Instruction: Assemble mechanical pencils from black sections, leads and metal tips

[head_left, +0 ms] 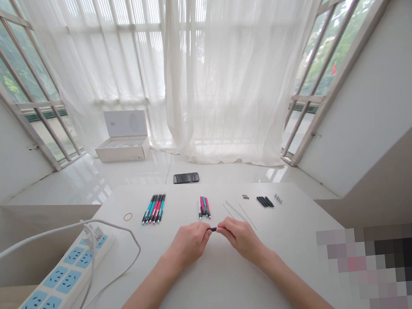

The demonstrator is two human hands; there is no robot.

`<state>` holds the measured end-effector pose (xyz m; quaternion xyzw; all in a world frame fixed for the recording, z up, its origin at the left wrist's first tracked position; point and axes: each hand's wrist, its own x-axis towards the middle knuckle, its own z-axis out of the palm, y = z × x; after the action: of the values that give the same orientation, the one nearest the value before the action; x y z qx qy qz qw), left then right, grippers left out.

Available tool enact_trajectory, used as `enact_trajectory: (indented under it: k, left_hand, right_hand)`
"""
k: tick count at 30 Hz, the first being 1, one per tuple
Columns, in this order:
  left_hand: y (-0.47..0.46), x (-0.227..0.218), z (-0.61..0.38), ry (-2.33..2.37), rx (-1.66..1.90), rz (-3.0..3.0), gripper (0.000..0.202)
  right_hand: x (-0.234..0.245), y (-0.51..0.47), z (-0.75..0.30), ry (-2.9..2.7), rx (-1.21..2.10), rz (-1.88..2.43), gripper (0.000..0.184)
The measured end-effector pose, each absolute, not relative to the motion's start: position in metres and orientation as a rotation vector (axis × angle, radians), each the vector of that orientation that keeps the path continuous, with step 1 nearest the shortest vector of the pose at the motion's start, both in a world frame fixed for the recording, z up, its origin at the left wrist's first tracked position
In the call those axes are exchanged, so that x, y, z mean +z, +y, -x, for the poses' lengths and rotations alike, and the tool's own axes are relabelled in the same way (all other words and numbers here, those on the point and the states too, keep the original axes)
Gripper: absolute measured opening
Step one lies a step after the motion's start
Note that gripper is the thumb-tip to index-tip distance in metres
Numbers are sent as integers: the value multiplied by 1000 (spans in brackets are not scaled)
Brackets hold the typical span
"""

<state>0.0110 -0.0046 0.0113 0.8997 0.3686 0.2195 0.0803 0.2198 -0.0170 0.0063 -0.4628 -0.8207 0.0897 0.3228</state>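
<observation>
Close in front of me, my left hand (191, 241) and my right hand (241, 237) meet, both pinched on a short black pen grip (213, 229). It lies level between my fingertips, and its two ends are hidden in my fingers. Whether a smaller part sits at its right end, I cannot make out. Just beyond my hands are several pen barrels (204, 206) in red, teal and black. Thin refills (238, 212) lie past my right hand. Further right are several black grips (265, 201) and small silvery tips (278, 198).
Several whole pens (154, 208) lie side by side at left, near a rubber band (128, 216). Tiny dark parts (245, 196) sit beyond the refills. A phone (186, 178) and an open white box (122, 150) stand further back. A power strip (58, 283) with a looping cable fills the left edge.
</observation>
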Motion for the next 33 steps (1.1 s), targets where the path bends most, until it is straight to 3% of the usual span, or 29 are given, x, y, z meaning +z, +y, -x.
enact_trajectory:
  k: [5,11,19,25,33]
  left_hand:
    - [-4,9,-13,1077,757,-2692,20]
    - [-3,9,-11,1107,763,-2686,21]
    - [-1,10,-11,1042,785,-2757,20]
    - [-4,11,-12,1118,700,-2725,21]
    - [-2,11,-12,1107,716,-2753,22]
  right_hand:
    - [7,-18,-218,-2179,129,1295,40]
    - [10,-20,-218,-2244,142,1223,24]
    - [8,-19,-218,-2216,132,1276,40]
    - [11,-21,-216,-2264,119,1249,33]
    - [12,-16,-226,-2162,-3,1314,40]
